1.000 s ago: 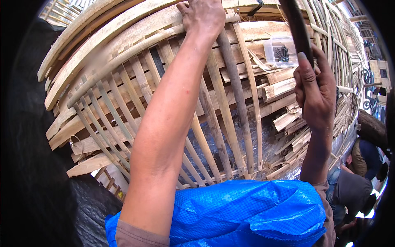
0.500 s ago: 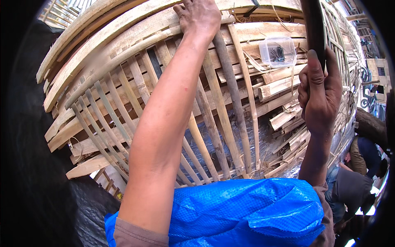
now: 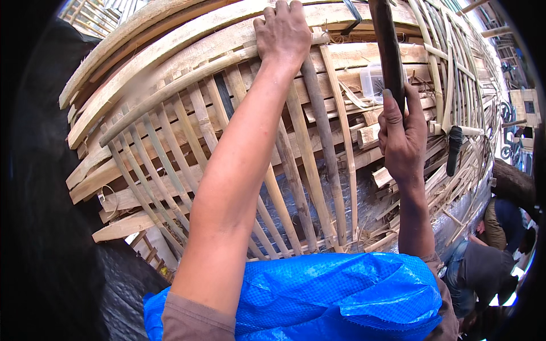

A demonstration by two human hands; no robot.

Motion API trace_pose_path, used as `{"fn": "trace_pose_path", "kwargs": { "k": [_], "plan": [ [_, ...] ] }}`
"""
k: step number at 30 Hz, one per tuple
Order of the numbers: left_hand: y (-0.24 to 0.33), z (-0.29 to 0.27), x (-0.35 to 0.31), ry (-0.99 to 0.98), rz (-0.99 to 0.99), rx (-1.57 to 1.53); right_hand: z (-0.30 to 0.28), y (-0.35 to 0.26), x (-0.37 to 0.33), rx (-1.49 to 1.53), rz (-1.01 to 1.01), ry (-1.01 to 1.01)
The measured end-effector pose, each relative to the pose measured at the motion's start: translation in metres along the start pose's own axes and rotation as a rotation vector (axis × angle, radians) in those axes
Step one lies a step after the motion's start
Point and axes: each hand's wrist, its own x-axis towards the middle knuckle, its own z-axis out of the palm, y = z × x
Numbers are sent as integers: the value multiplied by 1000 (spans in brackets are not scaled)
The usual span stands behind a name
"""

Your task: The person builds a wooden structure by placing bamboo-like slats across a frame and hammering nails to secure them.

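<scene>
A slatted wooden panel lies ahead of me, its thin slats [image 3: 304,150] joined along a round wooden rail [image 3: 187,82]. My left hand [image 3: 282,37] is closed over the rail toward its right end, knuckles up and fingertips hidden. In my right hand [image 3: 404,133] is a dark stick-like bar [image 3: 388,48], held upright with the thumb along it. Its top runs out of view, so its kind cannot be told. Behind the bar stands a clear plastic box [image 3: 372,82], partly hidden, with dark thin pieces inside.
Long planks [image 3: 142,62] lie beneath the panel, with split wood pieces [image 3: 381,177] stacked at the right. A black-wrapped handle [image 3: 454,150] hangs by the bamboo strips [image 3: 449,68]. Blue plastic sheeting [image 3: 318,290] covers the near side. Another person [image 3: 483,273] bends at the lower right.
My right hand has moved left and slightly down with the dark bar, which now covers part of the box. The black-wrapped handle has come into sight. My left hand stays on the rail.
</scene>
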Motion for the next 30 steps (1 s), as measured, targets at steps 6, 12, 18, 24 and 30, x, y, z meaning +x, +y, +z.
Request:
{"fn": "trace_pose_path", "kwargs": {
  "k": [6, 12, 18, 24, 30],
  "plan": [
    [-4, 12, -2, 90, 20, 85, 7, 36, -21, 35, 212, -117],
    [-6, 3, 1, 104, -12, -257, 39, 53, -41, 379, 294, -97],
    [-25, -2, 7, 366, -7, -760, 48, 58, -39, 411, 232, -126],
    [-25, -11, 5, 423, -178, -1070, 50, 62, -44, 158, 4, -108],
    [-32, -6, 14, 473, -300, -1420, 63, 31, -21, -43, -44, -224]
  ]
}}
